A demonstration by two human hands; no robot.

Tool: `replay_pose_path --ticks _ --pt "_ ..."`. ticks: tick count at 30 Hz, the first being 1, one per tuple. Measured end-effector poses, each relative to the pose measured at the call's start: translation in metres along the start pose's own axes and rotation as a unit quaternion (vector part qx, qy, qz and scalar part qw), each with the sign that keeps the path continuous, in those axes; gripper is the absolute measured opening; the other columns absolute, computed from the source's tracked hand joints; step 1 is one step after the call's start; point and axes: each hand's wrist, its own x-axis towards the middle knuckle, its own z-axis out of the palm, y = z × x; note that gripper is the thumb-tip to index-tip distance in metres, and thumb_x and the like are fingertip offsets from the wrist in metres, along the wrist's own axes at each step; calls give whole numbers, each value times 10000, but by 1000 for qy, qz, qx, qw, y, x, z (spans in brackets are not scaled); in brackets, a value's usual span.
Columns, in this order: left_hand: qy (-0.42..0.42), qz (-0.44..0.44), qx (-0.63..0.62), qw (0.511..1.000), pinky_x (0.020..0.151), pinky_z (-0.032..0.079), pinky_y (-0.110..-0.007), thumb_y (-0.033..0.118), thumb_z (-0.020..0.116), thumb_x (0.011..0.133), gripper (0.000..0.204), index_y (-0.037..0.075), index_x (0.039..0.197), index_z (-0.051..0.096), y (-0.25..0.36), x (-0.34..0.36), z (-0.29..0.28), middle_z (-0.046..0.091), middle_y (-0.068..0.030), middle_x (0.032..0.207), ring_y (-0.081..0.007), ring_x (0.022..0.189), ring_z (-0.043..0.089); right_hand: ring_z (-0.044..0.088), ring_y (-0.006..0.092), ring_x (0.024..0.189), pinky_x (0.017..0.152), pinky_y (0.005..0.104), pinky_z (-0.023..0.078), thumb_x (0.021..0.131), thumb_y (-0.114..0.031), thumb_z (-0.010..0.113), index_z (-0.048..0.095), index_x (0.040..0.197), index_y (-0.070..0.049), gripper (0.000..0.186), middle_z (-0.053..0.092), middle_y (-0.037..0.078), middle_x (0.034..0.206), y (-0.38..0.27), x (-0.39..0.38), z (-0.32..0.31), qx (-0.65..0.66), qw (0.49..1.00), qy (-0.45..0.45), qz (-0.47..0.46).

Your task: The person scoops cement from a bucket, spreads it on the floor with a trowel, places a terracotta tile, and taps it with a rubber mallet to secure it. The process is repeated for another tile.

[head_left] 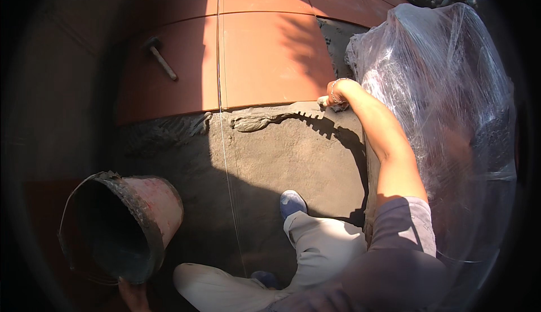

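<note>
My right hand (pixel 338 92) is closed around a trowel handle (pixel 322 102) at the near right corner of a large terracotta tile (pixel 273 58). The blade is mostly hidden, but a toothed shadow beside it shows a notched trowel. A ridge of wet grey mortar (pixel 259 118) runs along the tile's near edge. At the lower left, my left hand (pixel 133 295) grips the rim of a tilted, mortar-crusted bucket (pixel 155 202). The bucket's mouth faces left, its inside dark; a wire handle (pixel 63 222) hangs from it.
A mallet (pixel 163 61) lies on the shaded tile at left. A taut string (pixel 218 47) runs along the tile joint and over the rough grey bed (pixel 282 160). Plastic-wrapped goods (pixel 445 92) stand at right. My blue shoe (pixel 292 204) rests on the bed.
</note>
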Motion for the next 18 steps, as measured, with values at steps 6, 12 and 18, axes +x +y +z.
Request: replay_pose_path --ticks 6,12,18 --pt "31 -40 40 998 1136 207 -564 500 493 991 708 134 1540 237 13 -5 15 243 -117 1583 -355 1443 215 704 267 762 704 385 569 874 -373 695 732 925 -14 365 728 127 849 53 10 38 15 998 19 57" --pt "50 -43 61 996 1144 185 -579 479 490 998 714 126 1551 206 26 -20 45 200 -141 1604 -372 1458 189 667 319 1094 876 416 550 864 -140 649 700 1139 -23 302 667 172 1218 57 -6 124 85 984 61 146" --pt "39 -41 55 997 1145 209 -567 470 493 1002 699 107 1539 233 27 -21 43 229 -155 1583 -374 1432 223 677 361 1051 897 436 540 952 -319 555 662 1150 50 432 674 243 1151 30 -3 209 332 904 147 227"
